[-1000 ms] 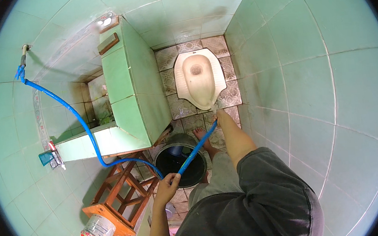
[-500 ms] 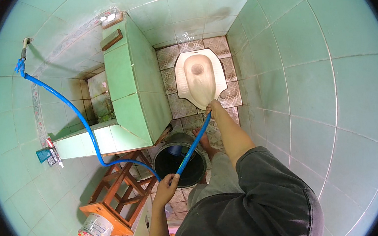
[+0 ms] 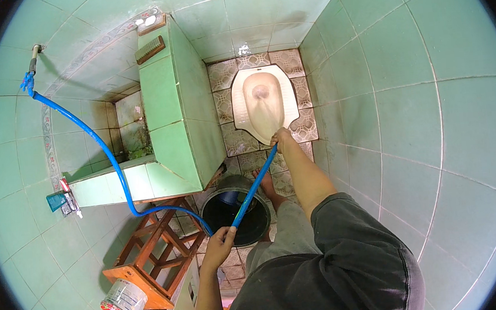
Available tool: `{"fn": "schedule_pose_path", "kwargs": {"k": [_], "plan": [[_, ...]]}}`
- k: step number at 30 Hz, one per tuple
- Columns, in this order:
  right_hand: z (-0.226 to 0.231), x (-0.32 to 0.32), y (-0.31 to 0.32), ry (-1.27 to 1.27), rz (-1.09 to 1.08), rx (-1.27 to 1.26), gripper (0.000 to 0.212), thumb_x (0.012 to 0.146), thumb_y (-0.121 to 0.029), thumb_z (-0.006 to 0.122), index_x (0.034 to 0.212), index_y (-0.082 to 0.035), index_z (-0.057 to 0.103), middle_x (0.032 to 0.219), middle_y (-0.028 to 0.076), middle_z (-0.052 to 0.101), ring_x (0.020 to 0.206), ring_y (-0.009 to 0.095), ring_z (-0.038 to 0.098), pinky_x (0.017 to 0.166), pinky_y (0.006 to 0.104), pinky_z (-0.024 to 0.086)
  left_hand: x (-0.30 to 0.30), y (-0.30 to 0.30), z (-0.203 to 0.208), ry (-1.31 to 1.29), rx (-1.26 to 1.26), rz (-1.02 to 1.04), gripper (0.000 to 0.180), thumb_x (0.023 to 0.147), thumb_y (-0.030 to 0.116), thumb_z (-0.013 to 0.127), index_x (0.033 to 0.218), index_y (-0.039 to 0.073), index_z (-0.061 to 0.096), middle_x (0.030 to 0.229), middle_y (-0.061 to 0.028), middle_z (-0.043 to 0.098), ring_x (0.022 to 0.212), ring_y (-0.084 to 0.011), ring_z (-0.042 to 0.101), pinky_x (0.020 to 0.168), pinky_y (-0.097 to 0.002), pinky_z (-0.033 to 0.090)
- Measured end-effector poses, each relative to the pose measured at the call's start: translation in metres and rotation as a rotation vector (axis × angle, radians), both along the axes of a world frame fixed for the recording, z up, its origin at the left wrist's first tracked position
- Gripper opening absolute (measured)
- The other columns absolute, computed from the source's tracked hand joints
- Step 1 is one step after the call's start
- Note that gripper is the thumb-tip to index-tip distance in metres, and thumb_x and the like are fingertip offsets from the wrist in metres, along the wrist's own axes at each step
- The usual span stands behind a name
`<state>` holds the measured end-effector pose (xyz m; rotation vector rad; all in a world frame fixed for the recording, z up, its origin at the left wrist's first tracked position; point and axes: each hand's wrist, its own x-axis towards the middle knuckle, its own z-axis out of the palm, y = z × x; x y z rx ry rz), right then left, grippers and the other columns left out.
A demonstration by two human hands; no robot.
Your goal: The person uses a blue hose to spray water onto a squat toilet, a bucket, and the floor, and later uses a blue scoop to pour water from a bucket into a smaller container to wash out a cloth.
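My right hand is closed around the end of a blue hose, just above the front of a cream squat toilet. A spray of water runs from the hose end toward the toilet's drain hole. Farther back along the same hose, my left hand grips it near the edge of a dark round tub. Between my hands the hose stretches straight across the tub. From my left hand it loops up to a wall tap at the far left. Something blue, partly hidden, sits inside the tub.
A green tiled basin wall rises left of the toilet, with a scrub brush on its top. Below stand a wooden stool and a white-and-red pail. Tiled walls close in the right side. My bare foot is beside the tub.
The water spray into the toilet shows more plainly now. My right hand has shifted very slightly toward the toilet, while my left hand keeps its place on the hose.
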<state>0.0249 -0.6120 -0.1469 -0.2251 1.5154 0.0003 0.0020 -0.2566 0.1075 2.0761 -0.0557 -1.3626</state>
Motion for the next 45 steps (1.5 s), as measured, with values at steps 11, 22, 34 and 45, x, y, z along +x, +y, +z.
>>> {"fn": "schedule_pose_path", "kwargs": {"k": [11, 22, 34, 45], "plan": [[-0.003, -0.002, -0.005, 0.001, 0.002, 0.026, 0.028, 0.093, -0.019, 0.025, 0.068, -0.013, 0.034, 0.049, -0.003, 0.028, 0.037, 0.009, 0.026, 0.036, 0.0240, 0.025, 0.001, -0.003, -0.001, 0.022, -0.010, 0.017, 0.041, 0.096, 0.039, 0.054, 0.095, -0.001, 0.062, 0.067, -0.0041, 0.055, 0.065, -0.0113, 0.049, 0.060, -0.0282, 0.040], [-0.007, 0.003, -0.007, -0.023, -0.006, 0.009, 0.029, 0.094, -0.021, 0.024, 0.069, -0.011, 0.035, 0.048, -0.003, 0.027, 0.036, 0.009, 0.026, 0.035, 0.0242, 0.024, 0.003, -0.004, -0.002, -0.009, -0.045, -0.002, 0.045, 0.096, 0.043, 0.051, 0.098, 0.000, 0.063, 0.066, 0.0009, 0.050, 0.059, -0.0082, 0.046, 0.055, -0.0255, 0.038], [-0.007, 0.006, -0.008, -0.009, 0.025, 0.003, 0.030, 0.094, -0.020, 0.025, 0.065, -0.013, 0.033, 0.048, -0.003, 0.027, 0.036, 0.009, 0.026, 0.035, 0.0245, 0.025, 0.002, -0.003, -0.002, -0.014, -0.016, 0.018, 0.041, 0.095, 0.040, 0.054, 0.092, 0.000, 0.062, 0.065, -0.0040, 0.056, 0.062, -0.0116, 0.051, 0.057, -0.0286, 0.042], [-0.060, -0.012, 0.015, 0.024, 0.531, 0.106, 0.028, 0.088, -0.013, 0.031, 0.060, -0.013, 0.034, 0.046, 0.000, 0.031, 0.034, 0.013, 0.028, 0.034, 0.0272, 0.026, 0.008, -0.003, 0.020, 0.069, 0.006, -0.103, 0.043, 0.094, 0.041, 0.057, 0.106, 0.000, 0.063, 0.088, -0.0116, 0.066, 0.081, -0.0203, 0.061, 0.074, -0.0320, 0.047]]}}
